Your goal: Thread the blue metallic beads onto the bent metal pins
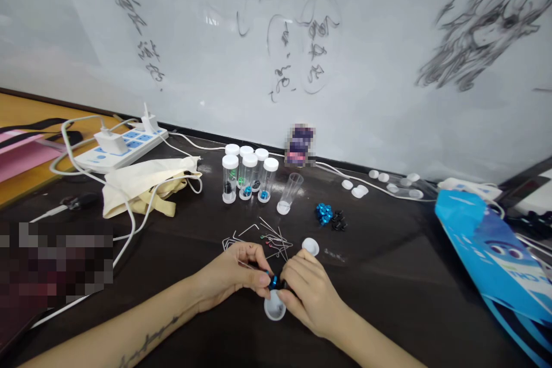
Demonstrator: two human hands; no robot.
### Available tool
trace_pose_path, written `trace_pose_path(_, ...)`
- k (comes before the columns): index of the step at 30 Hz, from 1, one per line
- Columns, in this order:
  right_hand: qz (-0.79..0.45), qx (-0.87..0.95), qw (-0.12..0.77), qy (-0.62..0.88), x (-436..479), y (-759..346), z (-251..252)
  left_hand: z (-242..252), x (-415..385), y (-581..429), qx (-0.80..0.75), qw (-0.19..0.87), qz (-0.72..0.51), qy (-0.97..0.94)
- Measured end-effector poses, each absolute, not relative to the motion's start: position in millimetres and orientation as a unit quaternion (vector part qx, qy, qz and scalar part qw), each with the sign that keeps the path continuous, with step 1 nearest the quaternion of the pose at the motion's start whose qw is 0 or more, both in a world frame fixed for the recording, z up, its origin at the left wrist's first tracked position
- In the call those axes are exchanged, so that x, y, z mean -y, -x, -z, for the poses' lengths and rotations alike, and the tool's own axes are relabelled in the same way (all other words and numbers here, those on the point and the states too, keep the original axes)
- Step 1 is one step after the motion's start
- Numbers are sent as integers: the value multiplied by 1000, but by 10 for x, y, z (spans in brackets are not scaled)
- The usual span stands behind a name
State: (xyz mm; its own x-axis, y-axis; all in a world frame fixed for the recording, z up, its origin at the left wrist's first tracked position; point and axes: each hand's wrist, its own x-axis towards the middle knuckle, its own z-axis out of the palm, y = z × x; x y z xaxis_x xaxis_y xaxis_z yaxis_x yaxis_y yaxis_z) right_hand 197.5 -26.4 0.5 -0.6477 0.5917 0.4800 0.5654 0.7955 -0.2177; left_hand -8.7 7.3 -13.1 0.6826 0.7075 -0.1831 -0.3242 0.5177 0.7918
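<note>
My left hand (244, 269) is closed, thumb and fingers pinching a small shiny blue metal part (273, 282). A thin metal rod seems to run between these fingers. My right hand (308, 293) is closed on a small black part (283, 284) right against the blue one; its exact kind is hidden by the fingers. Directly below them sits a white round cap (275, 307) with something small inside. A second white cap (310, 246) lies just beyond my right hand. Thin bent wires with small coloured bits (276, 240) are scattered beyond my hands.
Several capped clear tubes (250, 178) stand behind, beside an uncapped tube (290, 194). Blue parts (324, 213) and black parts (339, 221) lie in piles. A power strip (125, 146) and cream cloth bag (149, 184) are left, a phone (301, 145) behind, a blue packet (491, 253) right.
</note>
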Motion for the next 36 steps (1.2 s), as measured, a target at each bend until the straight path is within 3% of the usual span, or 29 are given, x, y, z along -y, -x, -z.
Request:
trace_pose_path(15, -43, 899, 277, 337, 266, -1981, -36, 174, -74, 92, -242, 834, -321, -377)
trace_pose_path(24, -48, 881, 337, 327, 300, -1979, -30, 113, -82, 84, -237, 832, -337, -371)
trace_pose_path(36, -34, 897, 296, 328, 288, -1972, -40, 57, -59, 81, -228, 825, -335, -394)
